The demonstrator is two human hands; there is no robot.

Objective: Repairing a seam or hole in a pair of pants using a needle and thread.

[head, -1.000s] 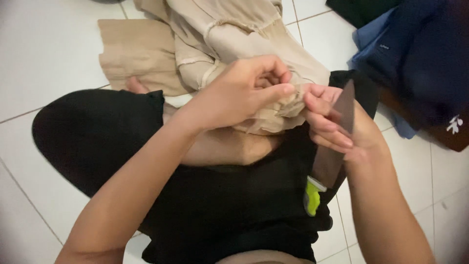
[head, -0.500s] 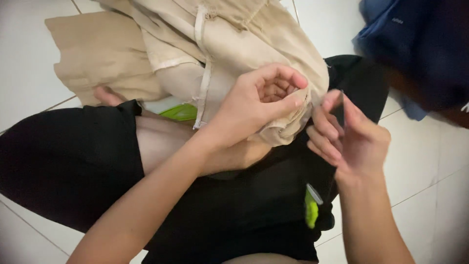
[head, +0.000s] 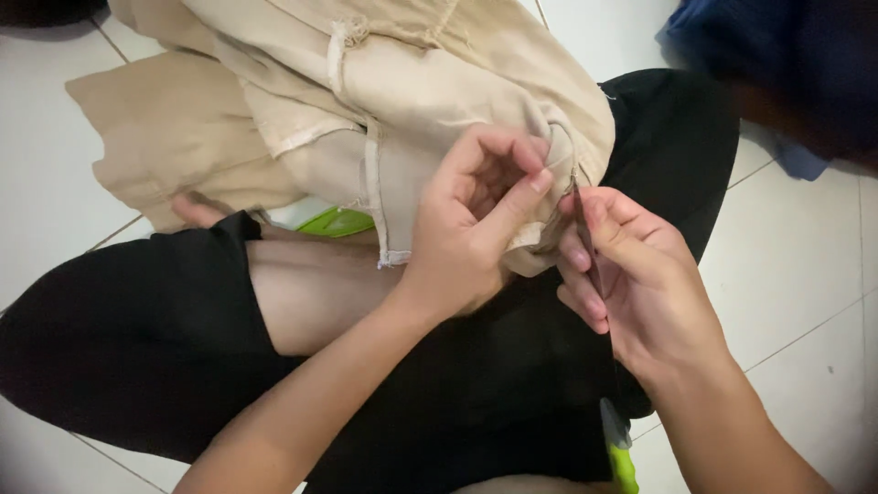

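Note:
A beige garment (head: 412, 82) lies bunched over my crossed legs in black shorts (head: 137, 338). My left hand (head: 476, 220) pinches a folded edge of the beige cloth between thumb and forefinger. My right hand (head: 631, 274) is just to its right, fingers closed on a thin dark tool (head: 586, 252) seen edge-on, its tip at the pinched cloth. A green end (head: 623, 462) of the tool shows below my right wrist.
I sit on a white tiled floor (head: 805, 274). A pile of dark blue cloth (head: 796, 64) lies at the top right. A green and white object (head: 331, 220) peeks out under the garment by my knee.
My right hand has turned the dark tool edge-on and brought it against the cloth next to my left fingers. The view has shifted closer over the garment.

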